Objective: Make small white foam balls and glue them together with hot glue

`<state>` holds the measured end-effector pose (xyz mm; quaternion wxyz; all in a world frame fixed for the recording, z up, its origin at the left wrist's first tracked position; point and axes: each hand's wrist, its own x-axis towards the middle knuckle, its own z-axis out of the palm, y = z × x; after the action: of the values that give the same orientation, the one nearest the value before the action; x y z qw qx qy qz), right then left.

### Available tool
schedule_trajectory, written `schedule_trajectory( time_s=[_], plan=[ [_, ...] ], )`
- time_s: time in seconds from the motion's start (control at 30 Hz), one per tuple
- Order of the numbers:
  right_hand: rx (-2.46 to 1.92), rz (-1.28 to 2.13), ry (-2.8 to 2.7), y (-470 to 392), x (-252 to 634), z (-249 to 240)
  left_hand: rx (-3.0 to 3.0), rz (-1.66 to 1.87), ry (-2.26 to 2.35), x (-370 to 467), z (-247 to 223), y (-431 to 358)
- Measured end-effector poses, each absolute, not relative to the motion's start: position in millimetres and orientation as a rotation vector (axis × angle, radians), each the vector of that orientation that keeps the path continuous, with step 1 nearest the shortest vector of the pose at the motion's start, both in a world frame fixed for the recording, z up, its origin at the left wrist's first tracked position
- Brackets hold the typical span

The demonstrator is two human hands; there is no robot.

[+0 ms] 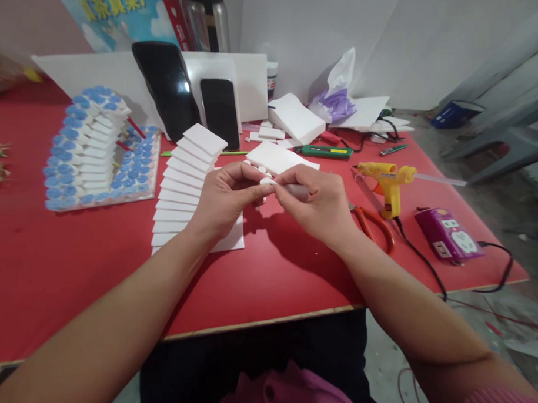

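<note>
The person's left hand (222, 197) is pinching small white pieces (265, 181) between thumb and forefinger, above the red table (271, 266). The right hand (319, 202) is meeting it there, its fingers closing around a greyish rod-like item (298, 192) whose tip is hiding among the fingertips. The pieces are sitting near the middle of the view, partly covered by both hands.

The left hand and wrist are blocking part of the stepped white panels (176, 196), which are fanning out beneath and beside them. Farther left, a blue-and-white curved model (59, 179) is standing on the table. Behind the panels, a large black device (165, 87) and a smaller black phone (220, 112) are leaning upright against a white board (251, 87).

Just beyond the hands, a flat white slab (280, 158) is lying before a green cutter (326, 152) and a thick white block (297, 119). A crumpled purple-and-white bag (336, 102) is resting behind. On the right, orange-handled pliers (375, 224) are lying close to the right hand, while a yellow glue gun (390, 188) and a purple power box (449, 233) are occupying the table's right side, their dark cords trailing over its edge.
</note>
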<state>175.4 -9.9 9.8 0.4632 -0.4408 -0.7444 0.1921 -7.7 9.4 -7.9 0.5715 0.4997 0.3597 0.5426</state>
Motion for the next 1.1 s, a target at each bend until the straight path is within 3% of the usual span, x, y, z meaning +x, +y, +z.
schedule_trajectory(
  time_s=[0.37,0.63,0.97,1.1],
  plan=[
    [-0.864,0.646,-1.928,-3,188,11,1.330,1.215,0.853,-13,1,8],
    [-0.915,1.019,-1.732,-2,185,12,1.420,1.232,0.957,-12,2,5],
    [-1.070,0.722,-1.876,-6,180,10,1.742,1.289,1.135,-12,-1,1],
    [-1.101,0.750,-1.840,-5,178,7,1.802,1.317,1.183,-9,-4,-4]
  ],
)
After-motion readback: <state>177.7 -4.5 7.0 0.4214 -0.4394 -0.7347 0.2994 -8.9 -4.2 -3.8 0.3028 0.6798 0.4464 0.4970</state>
